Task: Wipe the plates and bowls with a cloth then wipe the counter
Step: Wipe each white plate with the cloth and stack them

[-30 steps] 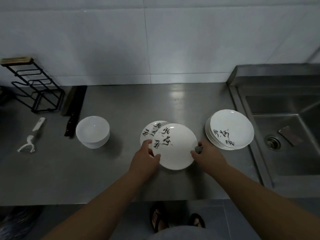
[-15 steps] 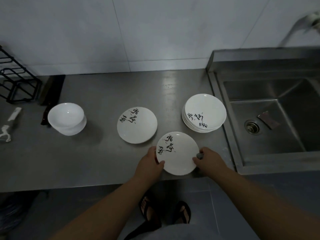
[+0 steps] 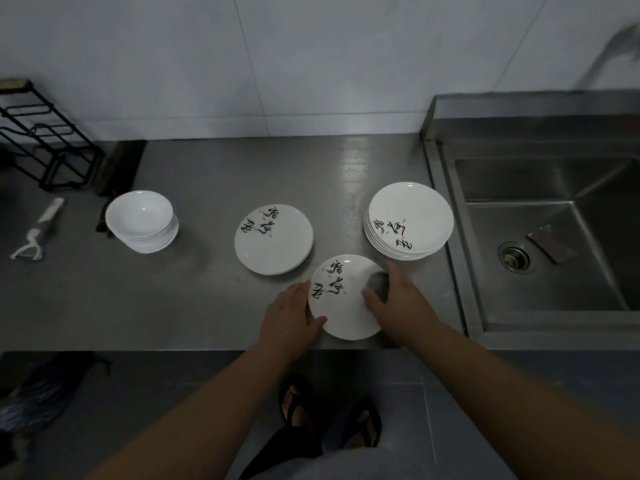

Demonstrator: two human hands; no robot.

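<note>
At the far left of the grey steel counter (image 3: 207,306) stands a stack of plain white bowls (image 3: 140,220), with a lettered white plate (image 3: 273,240) to its right. At the near edge, the left hand (image 3: 287,323) grips another lettered white plate's (image 3: 341,306) left rim. The right hand (image 3: 405,306) pinches a dark cloth (image 3: 379,284) against its right side. A stack of white plates (image 3: 408,220) sits beside the steel sink (image 3: 554,271).

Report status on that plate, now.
Left hand grips plate rim. Right hand presses cloth on plate, at counter front edge. Plate stack close behind right hand; nothing blocking.
</note>
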